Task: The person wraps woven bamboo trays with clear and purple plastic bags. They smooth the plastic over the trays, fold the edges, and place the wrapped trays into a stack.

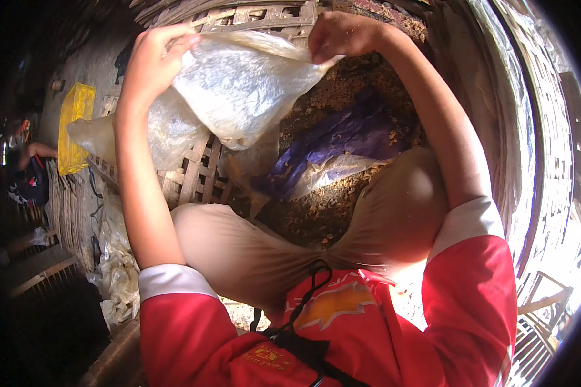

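Note:
A translucent plastic sheet (252, 87) hangs stretched between my two hands. My left hand (162, 55) pinches its upper left corner between thumb and fingers. At the upper right corner, my right hand (341, 36) grips the edge in a closed fist. Beneath lies a woven bamboo rack (191, 169), partly covered by another cloudy plastic sheet (169, 128) that spreads left behind my left forearm. A crumpled dark blue plastic sheet (329, 138) rests on the ground before my knees, with a clear plastic piece (331, 171) along its lower edge.
Brown crumbs (329, 213) litter the dark ground between my legs. To the left are a yellow plastic crate (75, 128), crumpled clear plastic (118, 271) and a seated person (29, 174). Woven bamboo panels (547, 121) stand along the right; more bamboo slats (174, 12) lie at the top.

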`<state>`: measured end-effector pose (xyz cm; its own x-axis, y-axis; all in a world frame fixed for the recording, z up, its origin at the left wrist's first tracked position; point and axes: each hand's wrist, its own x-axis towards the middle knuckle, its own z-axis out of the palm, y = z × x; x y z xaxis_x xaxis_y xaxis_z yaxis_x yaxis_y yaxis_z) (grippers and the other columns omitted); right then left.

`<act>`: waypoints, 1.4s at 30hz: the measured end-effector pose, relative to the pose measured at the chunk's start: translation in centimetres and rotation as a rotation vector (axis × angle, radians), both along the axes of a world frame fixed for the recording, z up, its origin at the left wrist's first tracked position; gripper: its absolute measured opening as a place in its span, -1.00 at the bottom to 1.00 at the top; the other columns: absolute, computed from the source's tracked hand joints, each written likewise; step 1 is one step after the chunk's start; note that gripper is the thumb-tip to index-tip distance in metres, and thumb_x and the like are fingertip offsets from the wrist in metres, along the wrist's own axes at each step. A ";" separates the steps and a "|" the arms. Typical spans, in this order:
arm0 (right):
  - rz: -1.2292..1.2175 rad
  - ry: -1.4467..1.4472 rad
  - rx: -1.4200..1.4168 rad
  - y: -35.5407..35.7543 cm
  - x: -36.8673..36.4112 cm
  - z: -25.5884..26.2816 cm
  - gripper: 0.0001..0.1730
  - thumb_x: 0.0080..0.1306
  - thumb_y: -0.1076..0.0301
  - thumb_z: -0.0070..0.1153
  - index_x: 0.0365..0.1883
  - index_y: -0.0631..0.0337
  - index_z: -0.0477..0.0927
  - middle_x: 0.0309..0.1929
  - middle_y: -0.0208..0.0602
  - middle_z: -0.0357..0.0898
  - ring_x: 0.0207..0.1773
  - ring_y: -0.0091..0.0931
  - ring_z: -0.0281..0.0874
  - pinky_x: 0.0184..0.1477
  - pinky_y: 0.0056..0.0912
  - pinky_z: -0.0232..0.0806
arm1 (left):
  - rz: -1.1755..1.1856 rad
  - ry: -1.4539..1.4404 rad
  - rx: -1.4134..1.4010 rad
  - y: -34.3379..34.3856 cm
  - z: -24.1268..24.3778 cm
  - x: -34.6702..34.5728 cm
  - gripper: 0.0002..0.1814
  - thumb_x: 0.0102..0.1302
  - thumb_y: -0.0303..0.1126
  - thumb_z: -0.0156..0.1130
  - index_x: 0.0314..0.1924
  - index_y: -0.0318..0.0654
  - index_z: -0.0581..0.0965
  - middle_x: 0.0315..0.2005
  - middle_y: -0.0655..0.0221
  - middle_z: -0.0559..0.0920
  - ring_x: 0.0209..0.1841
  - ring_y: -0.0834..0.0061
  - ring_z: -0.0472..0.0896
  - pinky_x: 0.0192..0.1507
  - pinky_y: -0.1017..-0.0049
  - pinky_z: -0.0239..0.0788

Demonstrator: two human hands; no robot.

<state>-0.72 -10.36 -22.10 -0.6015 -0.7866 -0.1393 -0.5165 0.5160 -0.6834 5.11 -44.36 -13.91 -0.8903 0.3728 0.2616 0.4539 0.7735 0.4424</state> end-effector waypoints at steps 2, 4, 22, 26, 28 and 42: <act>-0.096 0.060 0.060 1.1 0.3 0.1 -0.73 0.24 0.31 0.41 -0.16 0.29 0.78 -0.26 -0.25 0.78 -0.16 -0.43 0.73 -0.03 -0.29 0.55 | 0.134 -0.097 -0.055 -1.1 0.3 0.1 -0.81 0.39 -0.40 0.30 -0.14 -0.39 0.70 -0.41 0.09 0.74 -0.33 0.32 0.73 -0.21 0.35 0.46; -0.072 0.163 -0.104 2.8 0.0 -0.2 -0.72 0.26 0.26 0.42 -0.20 0.29 0.78 -0.33 -0.29 0.78 -0.21 -0.45 0.72 -0.05 -0.32 0.55 | 0.186 -0.088 -0.227 -2.3 0.3 -0.2 -0.80 0.38 -0.41 0.32 -0.07 -0.34 0.72 -0.32 0.17 0.78 -0.24 0.32 0.75 -0.10 0.37 0.52; -0.383 -0.068 -0.366 -1.5 4.2 8.9 -0.70 0.41 0.22 0.39 -0.20 0.36 0.78 -0.50 -0.39 0.68 -0.50 -0.60 0.54 -0.45 -0.47 0.35 | -0.205 -0.148 0.612 6.4 -0.8 0.0 -0.69 0.43 -0.29 0.42 0.04 -0.35 0.69 -0.34 0.47 0.73 -0.43 0.67 0.63 -0.39 0.56 0.44; -0.341 -0.093 -0.551 -2.8 5.0 9.2 -0.81 0.41 0.33 0.36 -0.23 0.31 0.80 -0.49 -0.40 0.70 -0.47 -0.60 0.55 -0.41 -0.48 0.38 | -0.138 0.102 0.450 6.7 -1.3 -0.1 -0.75 0.46 -0.32 0.39 -0.04 -0.39 0.72 -0.34 0.50 0.75 -0.34 0.73 0.62 -0.24 0.60 0.44; -0.228 -0.088 -0.553 -2.5 4.8 8.5 -0.83 0.39 0.36 0.36 -0.21 0.30 0.80 -0.44 -0.36 0.74 -0.41 -0.57 0.60 -0.32 -0.47 0.43 | -0.113 0.107 0.500 6.4 -1.6 -0.4 -0.74 0.46 -0.32 0.39 -0.04 -0.40 0.71 -0.34 0.49 0.75 -0.33 0.72 0.62 -0.23 0.59 0.45; -0.314 0.047 -0.330 -4.3 5.7 7.9 -0.76 0.27 0.38 0.38 -0.17 0.38 0.76 -0.25 -0.08 0.79 -0.34 -0.42 0.69 -0.21 -0.30 0.53 | -0.057 0.091 0.461 7.5 -0.7 1.2 -0.76 0.40 -0.35 0.44 -0.06 -0.39 0.72 -0.37 0.47 0.74 -0.44 0.73 0.60 -0.34 0.60 0.42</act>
